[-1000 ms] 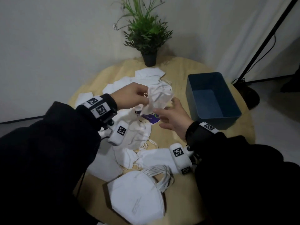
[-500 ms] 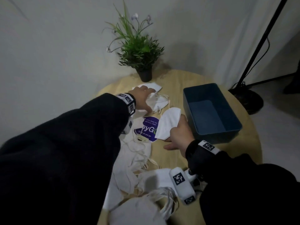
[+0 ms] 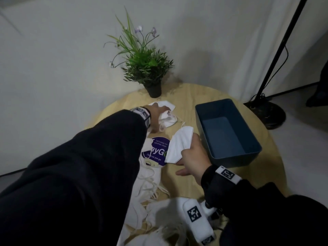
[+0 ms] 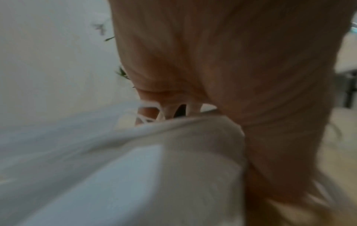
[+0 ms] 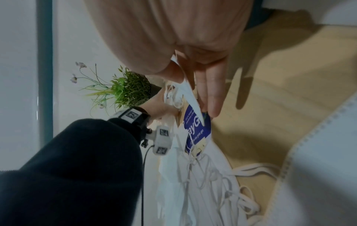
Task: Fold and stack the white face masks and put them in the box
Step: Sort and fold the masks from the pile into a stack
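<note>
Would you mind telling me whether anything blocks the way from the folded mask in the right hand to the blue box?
Nothing visible does. The folded mask in the right hand is just beside the open, empty blue box.

Open-topped box [image 3: 255, 150] beside scattered masks [image 3: 150, 190]

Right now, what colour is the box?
Dark blue, inside and out; the head view shows it best.

One blue box [image 3: 229, 132], one potted plant [image 3: 142, 66], one purple sticker [image 3: 156, 151], two hands, several white masks.
</note>
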{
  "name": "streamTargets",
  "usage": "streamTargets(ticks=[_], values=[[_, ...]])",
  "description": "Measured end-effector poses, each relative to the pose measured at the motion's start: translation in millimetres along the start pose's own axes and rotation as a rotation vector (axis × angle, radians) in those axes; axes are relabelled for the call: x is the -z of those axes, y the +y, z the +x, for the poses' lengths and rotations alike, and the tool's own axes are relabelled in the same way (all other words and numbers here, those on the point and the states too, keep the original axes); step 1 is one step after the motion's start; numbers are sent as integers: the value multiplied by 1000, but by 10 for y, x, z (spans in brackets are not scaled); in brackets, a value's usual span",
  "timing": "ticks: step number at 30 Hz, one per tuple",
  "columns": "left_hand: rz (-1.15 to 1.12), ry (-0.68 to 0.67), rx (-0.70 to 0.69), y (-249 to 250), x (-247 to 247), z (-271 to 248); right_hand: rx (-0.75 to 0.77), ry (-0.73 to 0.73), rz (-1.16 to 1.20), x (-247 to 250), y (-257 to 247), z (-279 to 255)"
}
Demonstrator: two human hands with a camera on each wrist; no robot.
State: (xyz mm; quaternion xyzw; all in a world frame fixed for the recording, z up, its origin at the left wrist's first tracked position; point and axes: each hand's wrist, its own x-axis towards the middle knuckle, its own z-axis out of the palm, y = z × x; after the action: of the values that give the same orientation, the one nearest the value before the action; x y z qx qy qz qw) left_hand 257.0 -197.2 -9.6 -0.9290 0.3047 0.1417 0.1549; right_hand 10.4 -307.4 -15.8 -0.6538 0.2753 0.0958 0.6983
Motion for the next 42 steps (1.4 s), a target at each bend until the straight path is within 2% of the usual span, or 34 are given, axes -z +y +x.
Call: streamTargets(ticks=[3,6,9,12,13,15,17,19,20,21,23,26,28,30,31,32,34,35,36,38,42], values=[[-6,184,69,103,-190,-181,9,5,-17,-20,-24,-4],[-217,280,116,96,-94,-316,7,-2,-30,-34,-49,-35],[-549,448,197,-40,165,-541,5,4,-38,-39,-61,-53],[-1242,577,246,-187,410,-903,16,15,-33,-14,-96,-73],[-1488,589,229,-196,471,-1049,22,17,-33,-5,-105,-80],[-1859,497,210,-181,500,-1329,28,20,-28,7,-124,-110],[-1990,292,304,-149,369,-1546,49,45,-63,23,-124,-113],[-1940,110,332,-168,87,-1696,86,65,-111,43,-126,-120],[-1876,75,329,-222,-77,-1733,98,71,-127,47,-111,-109],[-1801,94,361,-300,-242,-1750,103,74,-129,48,-96,-104],[-1632,204,518,-474,-444,-1805,134,100,-137,47,-30,-37],[-1301,309,643,-708,-484,-1915,171,119,-199,35,16,8],[-894,339,628,-771,-418,-1966,181,126,-223,25,-22,-50],[-629,433,492,-665,-279,-1987,216,144,-236,13,-66,-110],[-602,433,390,-570,-212,-1977,252,154,-241,2,-89,-139],[-604,370,284,-461,-158,-1953,297,165,-255,-2,-110,-170],[-513,46,162,-224,-161,-1879,375,183,-247,2,-134,-205],[-432,-109,149,-103,-212,-1848,407,182,-224,12,-138,-207],[-346,-193,160,-6,-285,-1823,432,178,-195,17,-144,-214],[-278,-162,221,109,-447,-1804,457,168,-106,22,-160,-212],[-540,-10,323,-14,-457,-1876,343,129,194,32,-227,-217]])
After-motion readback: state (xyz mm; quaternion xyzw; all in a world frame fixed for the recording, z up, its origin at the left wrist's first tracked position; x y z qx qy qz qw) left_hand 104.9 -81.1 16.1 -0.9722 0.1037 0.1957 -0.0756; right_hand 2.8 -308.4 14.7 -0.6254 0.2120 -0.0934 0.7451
